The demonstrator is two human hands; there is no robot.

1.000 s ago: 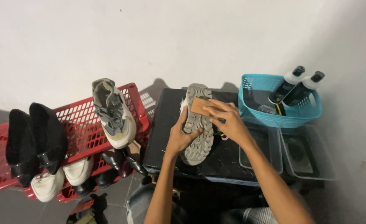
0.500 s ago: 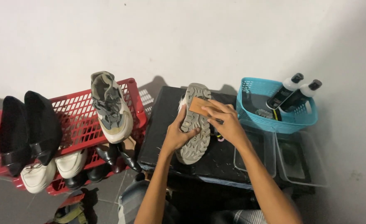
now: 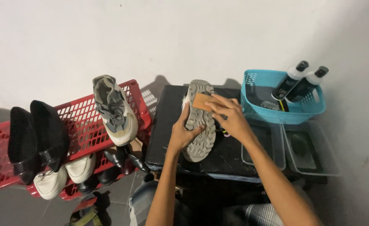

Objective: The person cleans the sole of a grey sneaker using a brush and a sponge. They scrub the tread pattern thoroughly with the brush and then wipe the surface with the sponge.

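Fingers (image 3: 218,102) on brush (image 3: 201,101), sneaker sole (image 3: 199,125)

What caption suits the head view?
Left hand holds a sneaker sole-up; right hand presses a tan block on it.

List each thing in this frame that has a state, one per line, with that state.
Grey shoe: sole up, held on the black table.
Left hand: gripping the shoe.
Right hand: pressing a tan block on the sole.
Two bottles: capped, leaning in the blue basket.
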